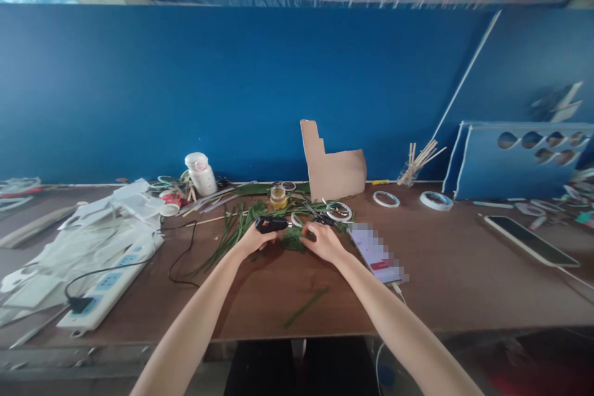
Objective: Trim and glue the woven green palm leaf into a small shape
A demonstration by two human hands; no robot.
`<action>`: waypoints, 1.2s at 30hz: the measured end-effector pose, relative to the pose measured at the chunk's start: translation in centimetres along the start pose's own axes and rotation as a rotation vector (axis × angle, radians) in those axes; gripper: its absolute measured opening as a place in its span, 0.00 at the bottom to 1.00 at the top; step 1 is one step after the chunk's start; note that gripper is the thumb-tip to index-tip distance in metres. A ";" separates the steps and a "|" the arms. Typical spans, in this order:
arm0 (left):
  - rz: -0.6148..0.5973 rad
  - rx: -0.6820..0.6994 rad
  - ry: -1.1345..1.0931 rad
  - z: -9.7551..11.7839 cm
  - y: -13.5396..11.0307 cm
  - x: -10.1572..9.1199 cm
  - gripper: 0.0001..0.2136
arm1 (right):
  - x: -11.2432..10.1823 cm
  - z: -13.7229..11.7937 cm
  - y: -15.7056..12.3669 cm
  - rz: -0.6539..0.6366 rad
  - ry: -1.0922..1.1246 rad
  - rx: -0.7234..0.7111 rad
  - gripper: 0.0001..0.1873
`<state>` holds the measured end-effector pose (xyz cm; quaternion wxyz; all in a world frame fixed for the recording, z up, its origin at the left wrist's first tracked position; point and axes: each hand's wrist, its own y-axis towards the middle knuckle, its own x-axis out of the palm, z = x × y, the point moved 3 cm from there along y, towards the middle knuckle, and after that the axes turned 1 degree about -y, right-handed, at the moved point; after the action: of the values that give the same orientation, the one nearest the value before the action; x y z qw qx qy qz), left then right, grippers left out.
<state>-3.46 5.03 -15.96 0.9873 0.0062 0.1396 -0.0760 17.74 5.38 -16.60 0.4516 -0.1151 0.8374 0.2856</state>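
My left hand (254, 239) is closed around a black glue gun (271, 223) that lies low over the brown table (455, 272). Its nozzle points right toward a small dark green leafy piece (293, 239). My right hand (323, 241) presses on that green piece with curled fingers. Long green leaf strips (231, 232) fan out to the left of my hands. The gun's black cord (183, 257) runs left to a white power strip (107, 288).
A small jar of yellow liquid (278, 197), a white bottle (201, 174), a cardboard piece (331, 164), tape rolls (386, 198), a stick holder (411, 170), a phone (379, 253), a tablet (530, 239) and white paper scraps (93, 229) lie around. A loose leaf (306, 307) lies near the front edge.
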 end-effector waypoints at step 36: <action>-0.035 0.044 0.082 1.0 -0.7 0.3 0.14 | -0.5 -0.9 -0.1 -0.124 0.056 -0.076 0.06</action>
<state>-2.99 4.22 -15.09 0.9788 0.0287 0.1784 -0.0962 17.42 4.77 -15.82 0.4403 -0.1918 0.8295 0.2850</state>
